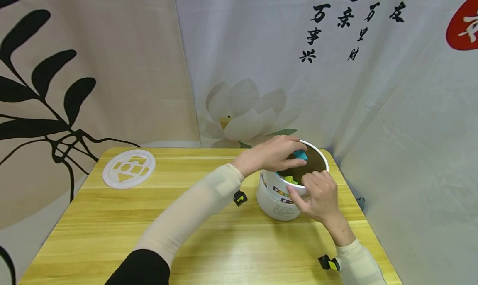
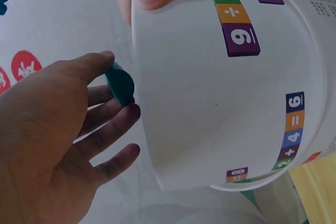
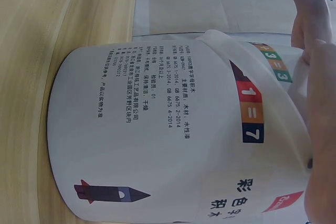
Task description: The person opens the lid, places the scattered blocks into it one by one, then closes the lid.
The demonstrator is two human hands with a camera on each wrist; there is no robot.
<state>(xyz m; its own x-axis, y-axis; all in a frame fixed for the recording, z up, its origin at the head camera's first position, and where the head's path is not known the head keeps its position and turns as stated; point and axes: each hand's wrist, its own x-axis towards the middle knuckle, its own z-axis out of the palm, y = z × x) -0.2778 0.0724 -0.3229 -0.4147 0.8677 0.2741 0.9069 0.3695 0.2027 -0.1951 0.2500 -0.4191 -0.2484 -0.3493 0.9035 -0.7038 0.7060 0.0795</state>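
Observation:
A white bucket printed with sums in coloured squares stands towards the back right of the table, tilted a little. My left hand is over its opening and pinches a teal block between thumb and fingers. That block has a rounded side in the left wrist view. With fingers over the near right rim and thumb along the outside, my right hand holds the bucket. Inside lie more blocks, among them a yellow block; the bucket's wall hides most of them.
On the table's back left lies a white round lid with cut-out shapes. The wooden table ends just right of the bucket. Behind it hangs a printed curtain.

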